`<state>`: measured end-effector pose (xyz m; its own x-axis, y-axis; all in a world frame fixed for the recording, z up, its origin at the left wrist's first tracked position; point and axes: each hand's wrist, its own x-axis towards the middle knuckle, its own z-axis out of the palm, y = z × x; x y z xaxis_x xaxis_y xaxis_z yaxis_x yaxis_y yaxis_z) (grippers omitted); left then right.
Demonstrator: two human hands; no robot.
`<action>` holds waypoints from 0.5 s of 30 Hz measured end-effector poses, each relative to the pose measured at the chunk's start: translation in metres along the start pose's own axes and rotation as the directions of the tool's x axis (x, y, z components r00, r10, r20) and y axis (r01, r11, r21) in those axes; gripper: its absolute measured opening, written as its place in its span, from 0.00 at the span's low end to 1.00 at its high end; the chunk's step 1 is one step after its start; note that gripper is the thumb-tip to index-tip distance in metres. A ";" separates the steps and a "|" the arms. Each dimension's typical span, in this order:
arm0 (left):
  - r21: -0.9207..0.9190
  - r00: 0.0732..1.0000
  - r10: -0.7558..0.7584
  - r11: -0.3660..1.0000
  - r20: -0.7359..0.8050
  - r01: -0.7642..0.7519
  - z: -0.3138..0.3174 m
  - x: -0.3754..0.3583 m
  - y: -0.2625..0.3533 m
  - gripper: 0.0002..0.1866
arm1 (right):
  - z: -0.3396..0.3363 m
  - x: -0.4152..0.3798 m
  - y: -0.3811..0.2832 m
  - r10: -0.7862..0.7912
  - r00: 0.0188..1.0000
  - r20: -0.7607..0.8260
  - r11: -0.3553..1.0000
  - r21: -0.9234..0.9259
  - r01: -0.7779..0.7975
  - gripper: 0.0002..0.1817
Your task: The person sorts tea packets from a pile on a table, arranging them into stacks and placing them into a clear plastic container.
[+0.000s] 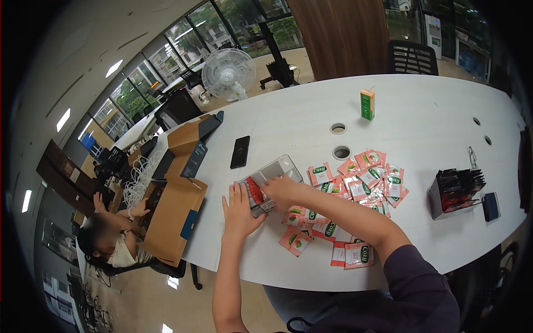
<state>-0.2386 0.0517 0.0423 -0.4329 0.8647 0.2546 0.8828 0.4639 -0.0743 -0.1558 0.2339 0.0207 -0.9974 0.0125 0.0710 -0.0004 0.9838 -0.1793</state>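
A pale, shallow box (284, 165) with compartments lies on the white table, with red packets (255, 191) in its near-left part. My left hand (238, 213) rests against the box's left end, fingers stretched and thumb apart. Over the box's middle is my right hand (282, 191), its fingers curled down into it beside the red packets; what they hold, if anything, is hidden. To the right of the box, and under my right forearm, lies a loose spread of pink and white sachets (356, 187) with green labels.
A black phone (240, 152) lies beyond the box. Open cardboard boxes (176, 216) stand at the left edge, near a seated person (119, 238). A drink carton (367, 104) stands farther back. At right are a holder of dark packets (454, 194) and a small dark device (491, 207).
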 end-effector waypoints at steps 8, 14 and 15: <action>-0.053 0.993 -0.066 0.996 0.100 0.072 0.001 0.007 -0.013 0.68 | 0.020 0.003 -0.010 -0.017 0.991 -0.133 0.998 -0.062 0.009 0.56; -0.047 0.999 0.042 0.998 -0.005 -0.042 -0.002 0.010 -0.008 0.66 | 0.025 0.006 -0.008 -0.001 0.989 -0.145 0.997 -0.082 -0.011 0.52; -0.073 0.998 0.063 0.995 -0.006 -0.063 0.003 0.012 -0.010 0.66 | 0.025 0.006 -0.009 0.005 0.990 -0.143 0.996 -0.088 -0.018 0.51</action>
<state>-0.2535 0.0580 0.0435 -0.3757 0.8911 0.2548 0.9192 0.3932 -0.0199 -0.1636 0.2211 -0.0017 -0.9767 0.0434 0.2100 0.0242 0.9953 -0.0933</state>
